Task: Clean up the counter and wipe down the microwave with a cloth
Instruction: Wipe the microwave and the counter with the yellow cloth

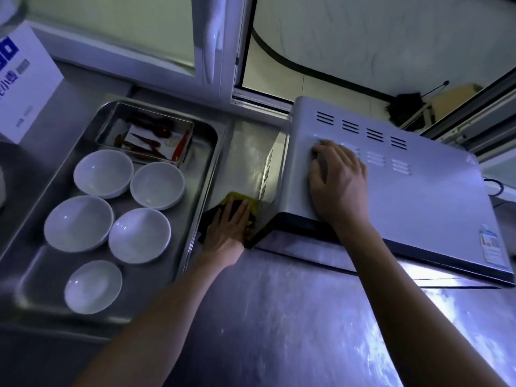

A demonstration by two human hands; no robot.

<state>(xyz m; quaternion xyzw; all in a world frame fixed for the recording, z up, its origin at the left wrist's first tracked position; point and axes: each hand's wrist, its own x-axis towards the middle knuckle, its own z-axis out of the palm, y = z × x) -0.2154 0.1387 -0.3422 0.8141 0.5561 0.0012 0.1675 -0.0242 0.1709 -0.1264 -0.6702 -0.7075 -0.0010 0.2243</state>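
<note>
A silver microwave [418,196] stands on the steel counter [293,317], turned at an angle, its vented top facing me. My right hand [339,181] lies flat on the top near the left edge, fingers straight. My left hand [230,226] presses a yellow and dark cloth [237,198] with straight fingers, low against the microwave's left side where it meets the counter. Most of the cloth is hidden under the hand.
A large steel tray [201,163] at the left holds several white bowls [139,236] and a smaller tray of red chillies [145,141]. A white box [25,88] stands at the far left. Window frames [237,65] rise behind the microwave.
</note>
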